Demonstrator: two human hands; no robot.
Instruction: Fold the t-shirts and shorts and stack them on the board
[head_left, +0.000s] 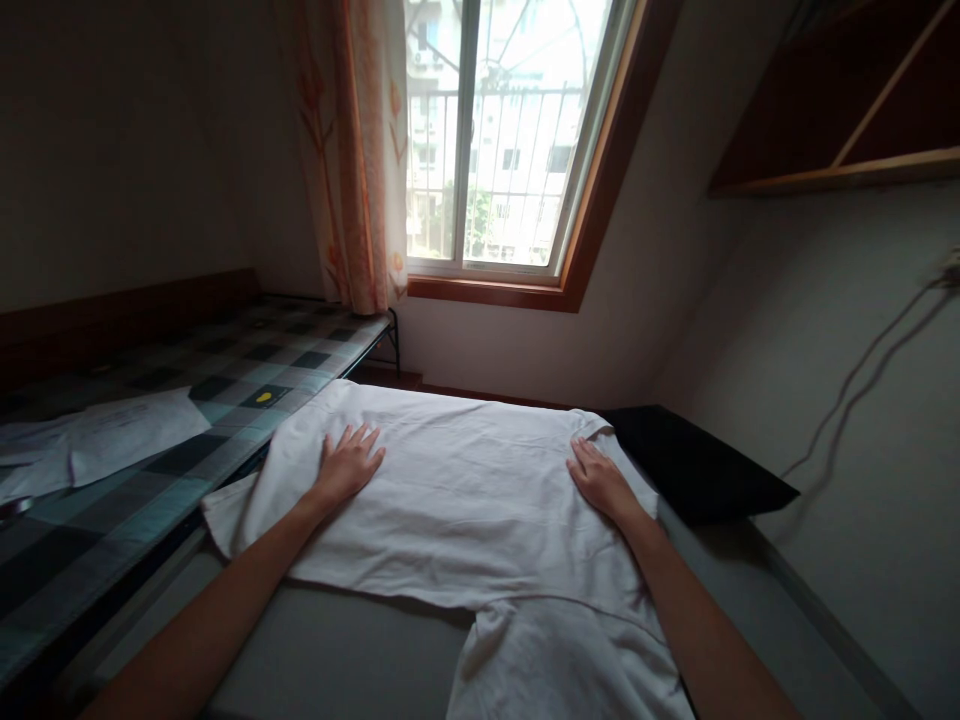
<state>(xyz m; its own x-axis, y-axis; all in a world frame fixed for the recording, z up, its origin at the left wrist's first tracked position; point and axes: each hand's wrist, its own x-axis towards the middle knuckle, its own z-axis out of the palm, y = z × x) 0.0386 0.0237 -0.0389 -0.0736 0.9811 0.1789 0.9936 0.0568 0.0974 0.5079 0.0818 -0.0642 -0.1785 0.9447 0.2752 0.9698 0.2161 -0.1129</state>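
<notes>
A white T-shirt (450, 490) lies spread over a grey surface, slightly wrinkled, with one sleeve reaching toward me at the lower right. My left hand (350, 465) rests flat on the left part of the cloth, fingers spread. On the right part, near the shirt's edge, my right hand (600, 478) also lies flat, its fingers stretched out. Neither hand grips the fabric. Part of the shirt beneath my right forearm is hidden.
To the left stands a bed with a checkered mattress (315, 345), bearing white papers (139, 430). A black flat object (697, 462) lies at the right by the wall. Behind are a window (510, 140) and an orange curtain (356, 150). A shelf (847, 170) hangs upper right.
</notes>
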